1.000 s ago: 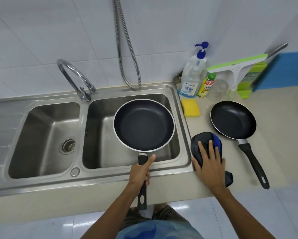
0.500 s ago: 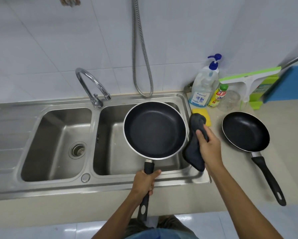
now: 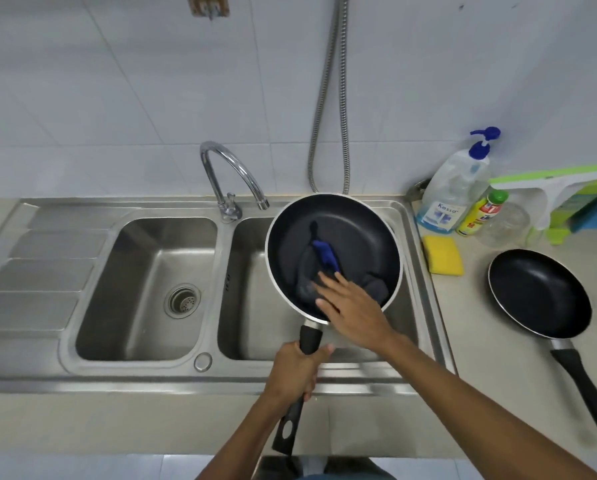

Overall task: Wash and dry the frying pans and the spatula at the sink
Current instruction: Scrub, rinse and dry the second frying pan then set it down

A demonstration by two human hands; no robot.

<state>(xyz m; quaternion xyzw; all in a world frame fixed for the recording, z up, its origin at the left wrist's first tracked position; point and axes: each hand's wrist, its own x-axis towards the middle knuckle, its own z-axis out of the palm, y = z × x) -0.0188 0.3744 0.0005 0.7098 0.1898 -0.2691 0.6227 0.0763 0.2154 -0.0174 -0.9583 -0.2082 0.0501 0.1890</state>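
Observation:
My left hand (image 3: 295,370) grips the black handle of a black frying pan (image 3: 356,226), holding it level above the right basin of the steel sink (image 3: 221,375). Inside the pan lies a dark grey and blue cloth (image 3: 319,268), and my right hand (image 3: 352,308) presses flat on it with the fingers spread. A second black frying pan (image 3: 539,294) rests on the counter at the right, its handle pointing toward me. No spatula is in view.
A chrome tap (image 3: 233,174) arches between the two basins, with a metal hose (image 3: 328,109) on the tiled wall behind. A yellow sponge (image 3: 442,259), a soap pump bottle (image 3: 456,188), a small yellow bottle (image 3: 482,213) and a green squeegee (image 3: 549,183) stand at the back right.
My right hand picked the cloth up from the counter, carried it left and put it down inside the held pan. The left hand kept its grip on the handle.

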